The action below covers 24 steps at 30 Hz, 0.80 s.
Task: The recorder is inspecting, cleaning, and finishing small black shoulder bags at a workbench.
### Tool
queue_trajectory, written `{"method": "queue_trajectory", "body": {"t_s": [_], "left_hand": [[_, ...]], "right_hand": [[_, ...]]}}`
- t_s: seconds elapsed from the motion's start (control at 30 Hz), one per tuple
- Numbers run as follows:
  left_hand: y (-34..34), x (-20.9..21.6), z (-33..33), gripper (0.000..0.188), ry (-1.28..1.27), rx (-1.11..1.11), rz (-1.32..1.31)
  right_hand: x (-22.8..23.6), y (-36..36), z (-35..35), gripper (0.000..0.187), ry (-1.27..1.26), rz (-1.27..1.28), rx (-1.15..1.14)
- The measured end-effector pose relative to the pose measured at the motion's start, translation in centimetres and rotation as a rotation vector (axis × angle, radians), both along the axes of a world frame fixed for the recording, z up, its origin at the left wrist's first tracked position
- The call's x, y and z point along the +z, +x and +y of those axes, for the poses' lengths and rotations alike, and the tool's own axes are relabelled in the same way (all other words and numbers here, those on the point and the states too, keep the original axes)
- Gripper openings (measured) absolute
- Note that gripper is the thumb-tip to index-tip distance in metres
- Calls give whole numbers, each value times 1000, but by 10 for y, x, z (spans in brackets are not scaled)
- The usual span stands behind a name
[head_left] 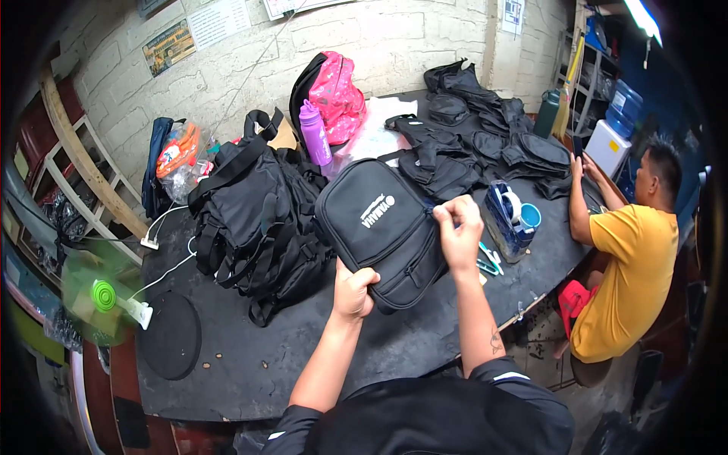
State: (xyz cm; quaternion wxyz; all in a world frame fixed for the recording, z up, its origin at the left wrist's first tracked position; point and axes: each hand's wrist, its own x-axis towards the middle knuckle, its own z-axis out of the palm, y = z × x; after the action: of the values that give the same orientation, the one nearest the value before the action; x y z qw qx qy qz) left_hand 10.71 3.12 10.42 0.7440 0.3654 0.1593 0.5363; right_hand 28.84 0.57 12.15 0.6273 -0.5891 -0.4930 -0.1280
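Observation:
A small black bag (362, 189) with pale lettering and a zipped front pocket is held tilted above the table in front of me. My left hand (355, 293) is closed on its lower left edge, thumb over the front. At the bag's upper right edge, my right hand (460, 227) is closed in a pinch; what exactly lies between those fingertips is too small to make out. Just left of the bag stands a pile of black strapped bags (254, 212). More black bags (485, 144) lie beyond it to the right.
On the dark table (318, 379) are a purple bottle (315, 133), a pink backpack (337, 91), a tape dispenser (508, 220), teal-handled scissors (489, 260) and a black disc (171, 334). A green fan (104, 296) stands left. At right, a person in yellow (629, 250) sits holding a phone.

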Motion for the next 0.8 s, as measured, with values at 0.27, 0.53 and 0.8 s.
{"method": "queue_trajectory", "body": {"t_s": [0.27,0.53,0.8], "left_hand": [[-7,-6,1,70,-64,26,190],[-8,-32,20,77,-124,33,100],[-7,-74,22,71,-298,-138,-110]], "right_hand": [[-5,-6,-5,13,-92,91,137],[-30,8,3,12,-268,244,316],[-100,-2,23,14,-634,270,190]]}}
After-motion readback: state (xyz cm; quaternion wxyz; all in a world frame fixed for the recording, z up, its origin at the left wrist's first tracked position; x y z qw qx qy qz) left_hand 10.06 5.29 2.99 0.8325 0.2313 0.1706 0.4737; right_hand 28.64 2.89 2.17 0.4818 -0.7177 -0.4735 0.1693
